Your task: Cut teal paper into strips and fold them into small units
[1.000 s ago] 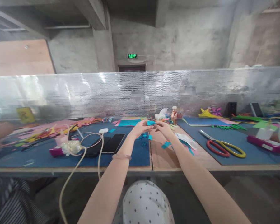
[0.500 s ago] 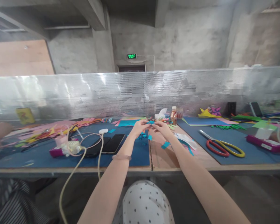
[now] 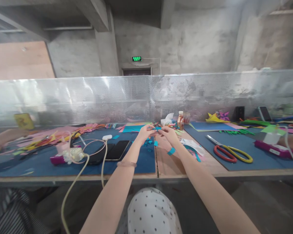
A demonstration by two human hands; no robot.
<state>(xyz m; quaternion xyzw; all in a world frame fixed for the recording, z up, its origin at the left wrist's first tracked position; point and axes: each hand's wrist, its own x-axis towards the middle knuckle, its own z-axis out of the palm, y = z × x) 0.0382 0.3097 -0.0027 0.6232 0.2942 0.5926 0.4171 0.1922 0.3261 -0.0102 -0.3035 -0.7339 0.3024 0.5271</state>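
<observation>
Evidently both hands are closed on one object: the left hand (image 3: 146,134) and the right hand (image 3: 169,135) pinch a small blue paper piece (image 3: 157,128) between their fingertips, one from each side. The piece is held above the far part of the table, midway between the hands (its exact folds are too small to make out). A translucent bracelet (image 3: 126,164) sits on the left wrist. Beneath and just beside the left hand, blue scraps (image 3: 148,142) lie on the left blue mat (image 3: 134,167); near the right forearm, a white paper (image 3: 192,146) rests on bare wood. Left of the left forearm are a black phone (image 3: 118,150), lying flat, and a pale cable (image 3: 75,185). On the right blue mat (image 3: 239,166) lie scissors (image 3: 224,148) with one red and one yellow handle. Behind the right hand stands a white-capped bottle (image 3: 180,120). At the far left edge a co-worker's forearm (image 3: 2,139) reaches in. A perforated metal screen (image 3: 117,94) bounds the table's rear; above it, an exit sign (image 3: 136,58) is lit green.
</observation>
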